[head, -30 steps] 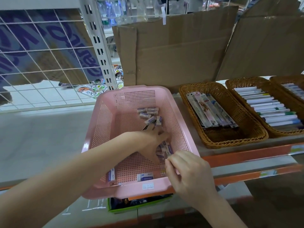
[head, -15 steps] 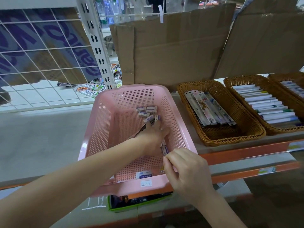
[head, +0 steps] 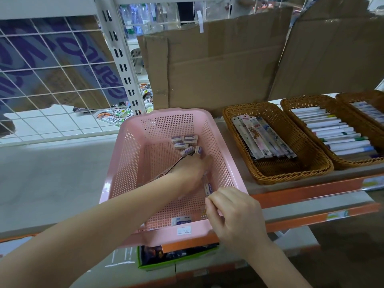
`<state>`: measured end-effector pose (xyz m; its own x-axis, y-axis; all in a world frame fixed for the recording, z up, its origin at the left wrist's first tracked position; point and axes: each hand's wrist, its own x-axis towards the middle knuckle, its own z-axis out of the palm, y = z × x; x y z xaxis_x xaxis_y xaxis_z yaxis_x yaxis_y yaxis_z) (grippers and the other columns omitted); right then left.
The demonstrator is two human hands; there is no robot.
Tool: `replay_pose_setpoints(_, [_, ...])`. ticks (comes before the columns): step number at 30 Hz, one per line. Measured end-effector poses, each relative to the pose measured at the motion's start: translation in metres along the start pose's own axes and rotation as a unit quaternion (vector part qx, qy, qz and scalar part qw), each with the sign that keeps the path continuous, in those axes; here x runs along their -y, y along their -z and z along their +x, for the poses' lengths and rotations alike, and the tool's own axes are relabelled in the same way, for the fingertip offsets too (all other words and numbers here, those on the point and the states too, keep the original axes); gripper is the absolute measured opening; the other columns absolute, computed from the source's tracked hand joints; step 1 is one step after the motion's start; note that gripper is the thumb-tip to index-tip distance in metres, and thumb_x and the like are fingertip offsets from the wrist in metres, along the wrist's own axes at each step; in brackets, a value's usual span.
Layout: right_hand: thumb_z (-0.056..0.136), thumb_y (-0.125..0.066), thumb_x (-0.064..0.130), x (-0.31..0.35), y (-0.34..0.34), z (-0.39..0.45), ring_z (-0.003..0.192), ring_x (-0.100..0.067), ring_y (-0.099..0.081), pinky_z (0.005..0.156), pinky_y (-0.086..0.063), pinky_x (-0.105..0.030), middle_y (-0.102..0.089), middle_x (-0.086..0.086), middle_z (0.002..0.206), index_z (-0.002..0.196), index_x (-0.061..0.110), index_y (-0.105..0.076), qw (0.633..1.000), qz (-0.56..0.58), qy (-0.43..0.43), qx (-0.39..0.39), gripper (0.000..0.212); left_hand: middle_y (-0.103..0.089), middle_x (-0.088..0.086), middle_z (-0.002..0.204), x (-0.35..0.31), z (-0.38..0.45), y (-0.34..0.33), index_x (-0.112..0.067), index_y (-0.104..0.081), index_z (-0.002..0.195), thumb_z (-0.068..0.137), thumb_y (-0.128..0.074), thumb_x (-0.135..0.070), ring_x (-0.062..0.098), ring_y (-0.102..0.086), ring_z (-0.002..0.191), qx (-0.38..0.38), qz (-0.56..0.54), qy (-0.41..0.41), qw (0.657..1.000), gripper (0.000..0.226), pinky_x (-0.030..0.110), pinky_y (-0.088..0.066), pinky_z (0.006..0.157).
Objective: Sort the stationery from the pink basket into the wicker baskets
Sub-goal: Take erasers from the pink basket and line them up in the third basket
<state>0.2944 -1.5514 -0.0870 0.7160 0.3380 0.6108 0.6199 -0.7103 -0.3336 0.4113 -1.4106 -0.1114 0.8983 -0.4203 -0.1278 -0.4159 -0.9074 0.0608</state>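
Stationery left in the pink basket (head: 220,146) on the shelf: small erasers (head: 185,143). I see my left hand (head: 190,171) blurred among them, grip unclear; right hand (head: 232,213) pinches the rim. First wicker basket (head: 291,173) holds packaged pens (head: 262,138), next wicker basket (head: 353,161) markers (head: 336,135).

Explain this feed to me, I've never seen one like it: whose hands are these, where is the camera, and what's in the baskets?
No machine here: a person works bare-handed, and the single camera sits on their head, looking forward and down. The left hand reaches deep into the pink basket on a shelf, over a long flat packet; whether it grips the packet, I cannot tell. The right hand sits at the basket's near right corner, fingers pinched by a small eraser. More erasers lie at the far end. To the right stand wicker baskets: the nearest holds long packets, the next holds pens. Cardboard stands behind.
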Motion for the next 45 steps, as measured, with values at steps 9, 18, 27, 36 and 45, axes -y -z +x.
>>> replay_pose_setpoints(9, [0.089,-0.047,0.024,0.000,0.000,-0.001,0.055,-0.008,-0.052,0.044,-0.046,-0.026,-0.056,0.006,0.060,0.064,0.016,-0.063,1.000,-0.005,-0.002,0.004,0.031,-0.041,0.011,0.110,0.007,0.001,-0.003,-0.020,-0.050,0.108,0.084,-0.063,-0.037,0.033,-0.054,0.089,-0.018,-0.045,-0.001,0.999,0.032,0.031,-0.040,0.066])
replay_pose_setpoints(18, [0.089,-0.047,0.024,0.001,0.001,-0.001,0.055,-0.006,-0.051,0.045,-0.045,-0.020,-0.056,0.007,0.060,0.065,0.017,-0.063,1.000,-0.004,0.000,0.003,0.029,-0.047,0.016,0.120,0.001,-0.005,0.005,-0.019,-0.052,0.120,0.093,-0.045,-0.036,0.035,-0.057,0.094,0.015,0.015,-0.006,1.000,0.033,0.032,-0.037,0.062])
replay_pose_setpoints(27, [0.089,-0.047,0.024,0.001,0.001,0.000,0.055,-0.007,-0.051,0.046,-0.044,-0.021,-0.056,0.007,0.060,0.065,0.017,-0.062,1.000,-0.002,-0.005,0.007,0.029,-0.068,0.008,0.094,0.004,-0.009,0.011,-0.011,-0.059,0.104,0.089,-0.051,-0.032,0.027,-0.066,0.081,0.042,0.029,0.021,0.999,0.027,0.026,-0.032,0.047])
replay_pose_setpoints(36, [0.088,-0.045,0.023,0.004,0.004,0.001,0.053,-0.007,-0.049,0.046,-0.037,-0.016,-0.054,0.006,0.058,0.061,0.015,-0.060,1.000,-0.018,-0.004,0.006,0.032,-0.066,0.012,0.098,-0.005,-0.016,0.020,-0.011,-0.064,0.103,0.089,-0.051,-0.022,0.030,-0.064,0.086,0.048,0.113,-0.011,0.992,0.023,0.029,-0.039,0.057])
replay_pose_setpoints(45, [0.090,-0.040,0.027,0.004,0.013,0.005,0.054,-0.011,-0.049,0.045,-0.041,-0.024,-0.054,0.005,0.058,0.063,0.015,-0.059,0.996,-0.030,-0.001,0.083,0.035,-0.062,0.012,0.108,-0.006,-0.027,0.032,-0.010,-0.059,0.109,0.089,-0.049,-0.011,0.032,-0.062,0.096,0.026,0.163,0.009,0.986,0.023,0.032,-0.040,0.059])
